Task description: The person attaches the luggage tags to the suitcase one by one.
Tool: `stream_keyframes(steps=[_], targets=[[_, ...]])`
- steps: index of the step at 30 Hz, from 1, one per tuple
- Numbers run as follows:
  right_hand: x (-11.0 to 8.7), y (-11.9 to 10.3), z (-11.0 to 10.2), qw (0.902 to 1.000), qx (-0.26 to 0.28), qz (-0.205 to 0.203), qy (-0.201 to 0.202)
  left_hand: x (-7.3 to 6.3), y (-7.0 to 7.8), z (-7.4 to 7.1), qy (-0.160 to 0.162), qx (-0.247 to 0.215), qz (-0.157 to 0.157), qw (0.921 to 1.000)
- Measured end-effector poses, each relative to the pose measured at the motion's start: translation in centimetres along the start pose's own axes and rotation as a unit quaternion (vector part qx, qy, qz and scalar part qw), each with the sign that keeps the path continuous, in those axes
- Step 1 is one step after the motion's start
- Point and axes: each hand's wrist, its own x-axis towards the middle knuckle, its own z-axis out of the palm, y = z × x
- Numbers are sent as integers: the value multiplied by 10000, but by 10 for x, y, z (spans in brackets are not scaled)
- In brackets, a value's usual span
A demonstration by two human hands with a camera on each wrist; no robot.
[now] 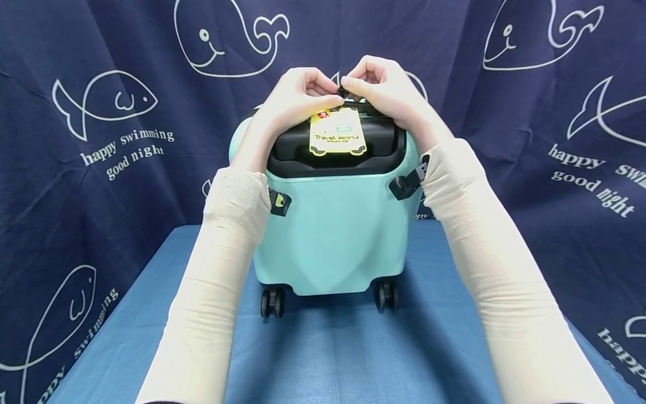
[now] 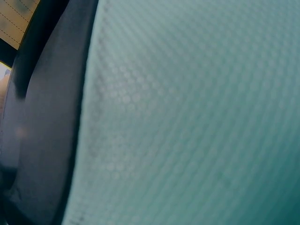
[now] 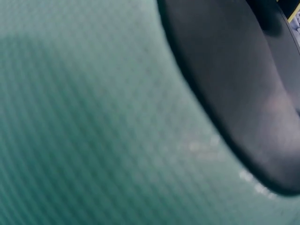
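Observation:
A mint-green suitcase stands upright on its wheels, with a black recessed panel at the top. Over that panel hangs a yellow-edged luggage tag lettered "Travel World". Just above the tag, the left hand and right hand meet fingertip to fingertip, pinching the tag's small black strap between them. The fingers partly hide the strap. Both wrist views are filled by the textured green shell and the dark panel, with neither hand's grip in sight.
Black wheels rest on a blue cloth-covered table. Behind and at both sides hangs a navy curtain with white whale and fish drawings. Small black devices are strapped at the cream sleeves.

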Motion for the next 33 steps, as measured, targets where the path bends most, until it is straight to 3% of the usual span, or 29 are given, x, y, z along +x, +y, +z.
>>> stream_keyframes(steps=[8, 22, 29, 33], targets=[[0, -2, 0, 9999, 2, 134, -53, 2, -1, 0, -8, -37, 15, 10000], [0, -1, 1, 9992, -371, -138, 101, -1, 1, -1, 12, 56, 57, 10000], [-2, -3, 1, 9999, 71, 60, -44, -2, 1, 0, 32, 56, -41, 10000], [-2, -2, 0, 10000, 59, -16, -33, -1, 1, 1, 21, 66, -15, 10000]])
